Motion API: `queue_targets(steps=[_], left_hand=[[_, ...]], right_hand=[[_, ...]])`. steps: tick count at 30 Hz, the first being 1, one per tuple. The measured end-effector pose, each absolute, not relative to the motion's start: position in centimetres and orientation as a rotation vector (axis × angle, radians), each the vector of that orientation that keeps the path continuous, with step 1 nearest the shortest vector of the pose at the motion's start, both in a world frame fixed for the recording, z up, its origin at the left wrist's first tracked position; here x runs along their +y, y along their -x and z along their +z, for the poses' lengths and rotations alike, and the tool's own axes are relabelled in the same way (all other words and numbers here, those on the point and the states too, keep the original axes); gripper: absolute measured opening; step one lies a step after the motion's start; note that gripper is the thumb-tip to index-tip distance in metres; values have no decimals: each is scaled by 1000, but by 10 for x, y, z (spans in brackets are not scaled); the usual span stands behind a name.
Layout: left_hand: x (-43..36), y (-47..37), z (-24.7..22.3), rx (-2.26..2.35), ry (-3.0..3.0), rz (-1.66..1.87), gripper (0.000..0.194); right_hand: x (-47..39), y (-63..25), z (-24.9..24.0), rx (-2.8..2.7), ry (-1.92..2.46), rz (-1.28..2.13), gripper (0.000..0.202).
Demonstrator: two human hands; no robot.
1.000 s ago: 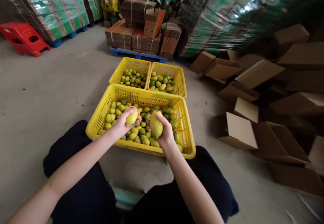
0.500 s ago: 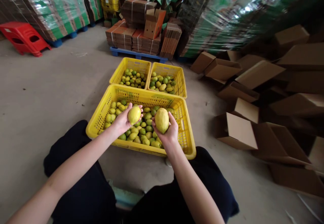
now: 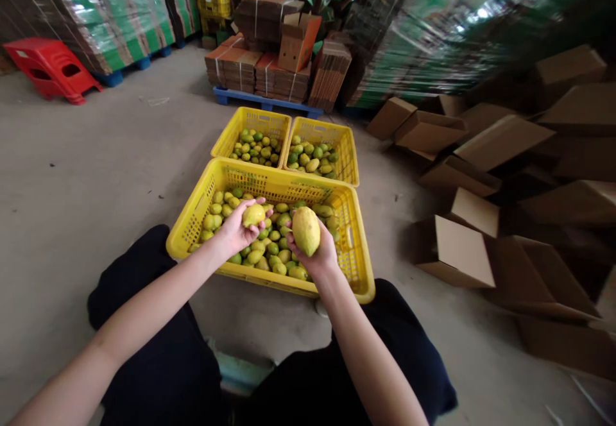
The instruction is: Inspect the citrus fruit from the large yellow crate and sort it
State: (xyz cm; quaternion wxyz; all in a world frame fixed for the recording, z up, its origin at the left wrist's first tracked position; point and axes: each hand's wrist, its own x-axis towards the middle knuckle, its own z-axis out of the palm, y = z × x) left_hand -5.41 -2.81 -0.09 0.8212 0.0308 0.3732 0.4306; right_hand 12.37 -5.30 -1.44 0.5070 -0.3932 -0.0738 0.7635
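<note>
In the hands (image 3: 325, 253), 2 lemons (image 3: 306, 231) at different angles than before

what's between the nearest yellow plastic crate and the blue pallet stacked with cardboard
The head view shows two yellow plastic crates, side by side, holding yellow-green oval fruit.

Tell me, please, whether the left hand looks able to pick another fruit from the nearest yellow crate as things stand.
Probably not easily: the left hand holds a yellow fruit. Otherwise the way looks free, with loose fruits lying below it in the open nearest crate.
</note>
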Motion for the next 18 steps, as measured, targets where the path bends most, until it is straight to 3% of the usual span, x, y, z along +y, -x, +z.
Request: queue_targets(steps=[4, 9, 13, 18], left_hand=[[-28, 52, -2, 839, -25, 1025, 21], [-27, 51, -4, 808, 12, 900, 31], [-29, 47, -7, 809, -111, 780, 31], [-32, 44, -10, 819, -214, 790, 18]], right_hand=[[-52, -124, -14, -163, 949, 1814, 22], [-50, -129, -20, -136, 950, 1905, 22], [-49, -129, -24, -202, 971, 2105, 39], [-50, -126, -28, -203, 1040, 2102, 53]])
